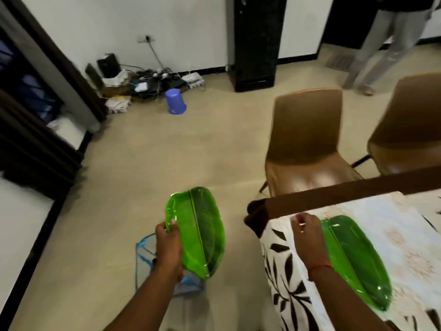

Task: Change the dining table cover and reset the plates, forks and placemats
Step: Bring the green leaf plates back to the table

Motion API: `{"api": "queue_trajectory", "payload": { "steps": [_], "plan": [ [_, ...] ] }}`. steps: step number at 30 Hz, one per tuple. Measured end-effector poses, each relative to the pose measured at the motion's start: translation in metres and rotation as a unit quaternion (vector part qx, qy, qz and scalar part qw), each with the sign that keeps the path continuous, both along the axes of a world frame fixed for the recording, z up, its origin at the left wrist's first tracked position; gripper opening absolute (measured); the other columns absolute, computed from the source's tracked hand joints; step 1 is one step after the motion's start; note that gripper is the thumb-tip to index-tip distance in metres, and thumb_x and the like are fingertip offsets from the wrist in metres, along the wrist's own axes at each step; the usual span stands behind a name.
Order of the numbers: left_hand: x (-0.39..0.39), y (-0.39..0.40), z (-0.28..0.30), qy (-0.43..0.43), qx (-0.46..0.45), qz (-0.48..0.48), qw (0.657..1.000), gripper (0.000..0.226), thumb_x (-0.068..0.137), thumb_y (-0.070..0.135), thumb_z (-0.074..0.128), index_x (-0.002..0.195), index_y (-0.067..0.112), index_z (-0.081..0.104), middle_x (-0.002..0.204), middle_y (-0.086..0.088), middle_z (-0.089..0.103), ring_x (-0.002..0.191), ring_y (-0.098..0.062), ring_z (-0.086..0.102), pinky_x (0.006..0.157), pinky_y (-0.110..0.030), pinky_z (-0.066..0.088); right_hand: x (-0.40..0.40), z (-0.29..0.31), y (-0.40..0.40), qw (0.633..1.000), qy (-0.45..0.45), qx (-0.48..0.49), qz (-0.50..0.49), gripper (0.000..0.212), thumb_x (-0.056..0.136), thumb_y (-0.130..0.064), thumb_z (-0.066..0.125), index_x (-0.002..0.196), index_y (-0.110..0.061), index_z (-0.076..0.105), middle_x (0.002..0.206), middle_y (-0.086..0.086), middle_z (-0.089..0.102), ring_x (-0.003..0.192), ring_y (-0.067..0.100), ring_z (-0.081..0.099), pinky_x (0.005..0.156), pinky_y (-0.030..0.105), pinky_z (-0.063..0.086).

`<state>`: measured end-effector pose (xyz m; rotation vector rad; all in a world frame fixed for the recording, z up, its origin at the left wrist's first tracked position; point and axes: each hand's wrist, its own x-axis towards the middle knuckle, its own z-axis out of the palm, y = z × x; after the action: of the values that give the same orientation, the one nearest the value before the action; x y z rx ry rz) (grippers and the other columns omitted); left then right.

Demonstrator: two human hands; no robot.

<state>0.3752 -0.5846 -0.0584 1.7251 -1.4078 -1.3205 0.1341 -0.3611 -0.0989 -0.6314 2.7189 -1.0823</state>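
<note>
Beside the desk (322, 199), over bare floor, 1 green leaf-shaped plate (200, 232) is held by its near rim in the left hand (168, 244), fingers curled round the edge. A slip is judged possible: that edge grip is thin, the plate hangs off the desk, and it would drop onto the blue mesh basket (145, 259) or the floor. At the desk corner, a 2nd leaf plate (358, 261) lies on the patterned table cover (393, 225). The right hand (307, 232) rests at its end with fingers curled; whether it is gripped cannot be told.
</note>
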Motion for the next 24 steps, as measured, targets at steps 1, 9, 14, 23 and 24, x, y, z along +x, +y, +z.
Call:
{"api": "queue_trajectory", "payload": {
  "steps": [1, 9, 14, 23, 24],
  "plan": [
    [0.015, -0.011, -0.001, 0.002, 0.003, 0.009, 1.000, 0.034, 0.104, 0.033, 0.045, 0.124, 0.007, 0.048, 0.105, -0.019, 0.062, 0.087, -0.028, 0.057, 0.074, -0.033, 0.042, 0.028, 0.012, -0.038, 0.994, -0.090, -0.048, 0.041, 0.013, 0.099, -0.023, 0.056, 0.098, -0.012, 0.063, 0.096, 0.009, 0.062, 0.092, 0.029, 0.061, 0.085, 0.047, 0.050],
    [0.153, -0.116, -0.017, 0.047, 0.036, 0.042, 0.997, 0.026, 0.101, 0.040, 0.047, 0.111, 0.017, 0.050, 0.102, -0.011, 0.065, 0.089, -0.029, 0.063, 0.084, -0.044, 0.054, 0.240, 0.032, -0.265, 0.885, -0.392, -0.098, 0.231, 0.005, 0.100, -0.014, 0.055, 0.101, -0.017, 0.059, 0.095, 0.008, 0.070, 0.080, 0.017, 0.067, 0.069, 0.032, 0.056],
    [0.298, -0.210, -0.014, 0.085, 0.032, 0.061, 0.994, 0.018, 0.101, 0.035, 0.050, 0.112, 0.021, 0.050, 0.102, -0.005, 0.066, 0.087, -0.018, 0.064, 0.079, -0.038, 0.055, 0.371, 0.008, -0.375, 0.883, -0.384, -0.054, 0.264, 0.011, 0.095, -0.005, 0.058, 0.103, -0.012, 0.062, 0.102, 0.018, 0.071, 0.099, 0.036, 0.068, 0.089, 0.055, 0.054],
    [0.440, -0.285, -0.003, 0.171, 0.112, 0.088, 0.975, 0.023, 0.102, 0.028, 0.049, 0.124, 0.034, 0.050, 0.116, 0.001, 0.068, 0.101, -0.022, 0.069, 0.078, -0.046, 0.060, 0.503, 0.012, -0.484, 0.863, -0.402, -0.033, 0.305, 0.013, 0.096, -0.004, 0.055, 0.097, -0.015, 0.061, 0.094, 0.009, 0.071, 0.083, 0.021, 0.065, 0.077, 0.034, 0.052],
    [0.451, -0.294, -0.004, 0.177, 0.118, 0.092, 0.973, 0.025, 0.102, 0.027, 0.049, 0.125, 0.036, 0.049, 0.116, 0.003, 0.068, 0.101, -0.022, 0.070, 0.078, -0.049, 0.060, 0.514, 0.008, -0.497, 0.859, -0.407, -0.029, 0.308, 0.013, 0.096, -0.004, 0.055, 0.097, -0.014, 0.062, 0.094, 0.010, 0.071, 0.082, 0.021, 0.065, 0.076, 0.035, 0.052]
  ]
}}
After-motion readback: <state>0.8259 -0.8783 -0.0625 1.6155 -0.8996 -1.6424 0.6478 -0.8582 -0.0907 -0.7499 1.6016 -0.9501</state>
